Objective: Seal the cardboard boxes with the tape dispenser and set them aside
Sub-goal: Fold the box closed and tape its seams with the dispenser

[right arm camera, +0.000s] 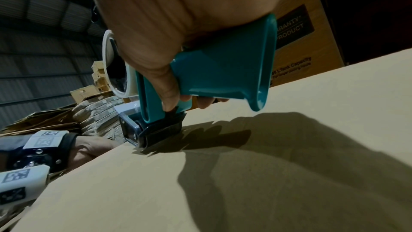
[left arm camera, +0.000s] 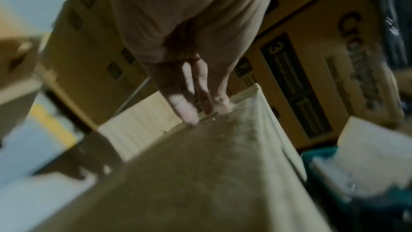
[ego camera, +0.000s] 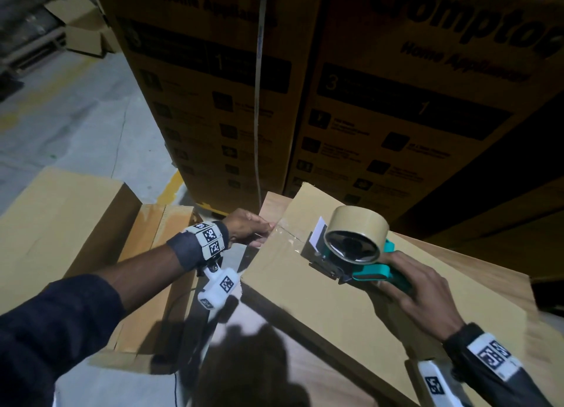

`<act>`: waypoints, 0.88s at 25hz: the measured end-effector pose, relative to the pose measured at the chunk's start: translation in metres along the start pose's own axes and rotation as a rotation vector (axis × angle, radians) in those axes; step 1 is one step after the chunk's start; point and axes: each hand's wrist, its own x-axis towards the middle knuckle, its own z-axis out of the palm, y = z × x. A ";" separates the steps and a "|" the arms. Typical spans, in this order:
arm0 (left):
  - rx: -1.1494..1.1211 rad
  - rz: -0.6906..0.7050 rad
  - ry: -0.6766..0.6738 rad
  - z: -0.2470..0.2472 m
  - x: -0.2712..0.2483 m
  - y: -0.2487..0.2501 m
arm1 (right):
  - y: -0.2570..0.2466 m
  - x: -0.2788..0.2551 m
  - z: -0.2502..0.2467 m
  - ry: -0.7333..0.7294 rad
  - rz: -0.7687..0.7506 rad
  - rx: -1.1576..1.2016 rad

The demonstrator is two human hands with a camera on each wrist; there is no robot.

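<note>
A plain cardboard box (ego camera: 320, 284) lies in front of me, its closed top flaps facing up. My right hand (ego camera: 418, 287) grips the teal handle of a tape dispenser (ego camera: 357, 251) with a brown tape roll; its roller end presses on the box top (right arm camera: 245, 174). A strip of clear tape (ego camera: 287, 234) runs from the dispenser to the box's far left edge. There my left hand (ego camera: 247, 226) presses straight fingers (left arm camera: 185, 108) on the tape end at the edge. In the right wrist view the dispenser (right arm camera: 211, 70) stands tilted on the cardboard.
Tall printed appliance cartons (ego camera: 396, 86) stand close behind the box. A second plain box (ego camera: 61, 223) lies at the left with flat cardboard (ego camera: 161, 269) beside it. Grey concrete floor (ego camera: 76, 116) with a yellow line spreads at the far left.
</note>
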 end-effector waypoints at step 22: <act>0.842 0.281 -0.132 0.024 -0.047 -0.002 | -0.004 -0.001 0.002 0.026 -0.010 -0.013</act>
